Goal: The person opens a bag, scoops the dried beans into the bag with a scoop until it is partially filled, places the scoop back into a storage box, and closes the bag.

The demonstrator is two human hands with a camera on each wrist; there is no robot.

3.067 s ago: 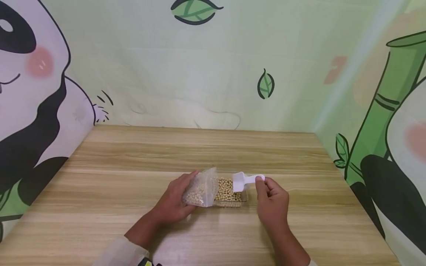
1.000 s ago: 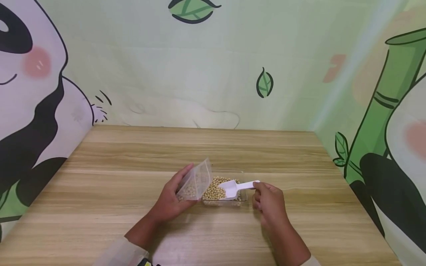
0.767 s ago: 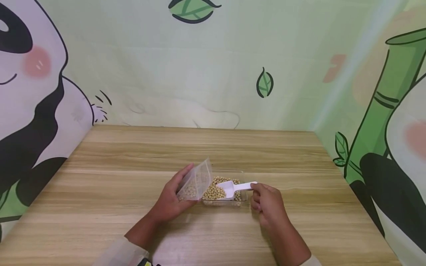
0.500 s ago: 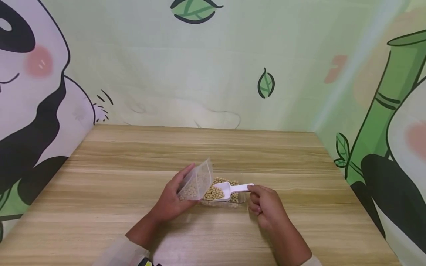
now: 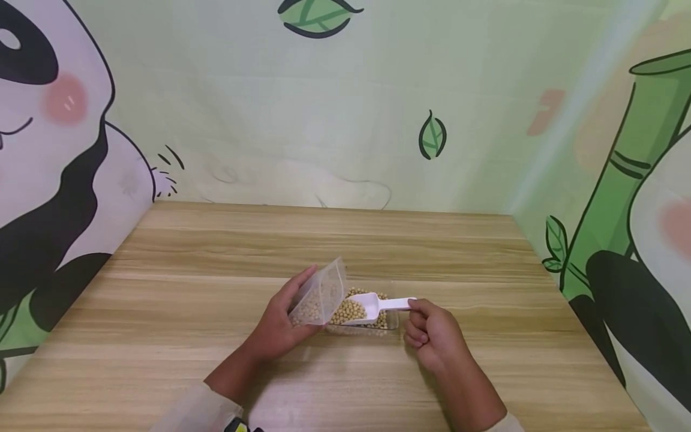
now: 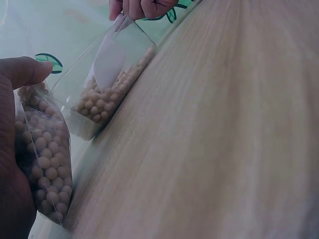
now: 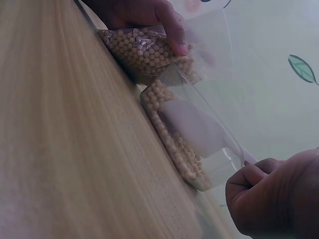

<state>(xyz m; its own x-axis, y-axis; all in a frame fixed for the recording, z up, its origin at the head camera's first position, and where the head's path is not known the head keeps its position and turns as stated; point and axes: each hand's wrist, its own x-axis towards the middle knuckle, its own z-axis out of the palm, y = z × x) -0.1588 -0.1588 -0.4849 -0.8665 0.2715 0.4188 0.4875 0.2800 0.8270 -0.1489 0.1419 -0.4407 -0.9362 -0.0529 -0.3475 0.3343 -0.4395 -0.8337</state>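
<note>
My left hand (image 5: 281, 321) grips a clear zip bag (image 5: 324, 294) partly filled with soybeans (image 6: 52, 164), its open mouth tilted toward the box. Thumb and fingers wrap the bag from either side. Right beside it stands a clear plastic box (image 7: 219, 172) with a layer of soybeans (image 5: 372, 294) in it. My right hand (image 5: 437, 336) pinches the handle end of a white scoop (image 5: 396, 303). The scoop's blade lies down inside the box, with soybeans in its hollow and around it. In the right wrist view, the box wall stands in front of the blade.
A wood-grain table (image 5: 216, 240) carries the bag and box. Behind it rises a green wall (image 5: 243, 120) printed with leaves, pandas and bamboo.
The right hand has lowered the scoop from above the box into the soybeans, and the scoop now holds some. The left hand has tipped the bag more upright and slightly left.
</note>
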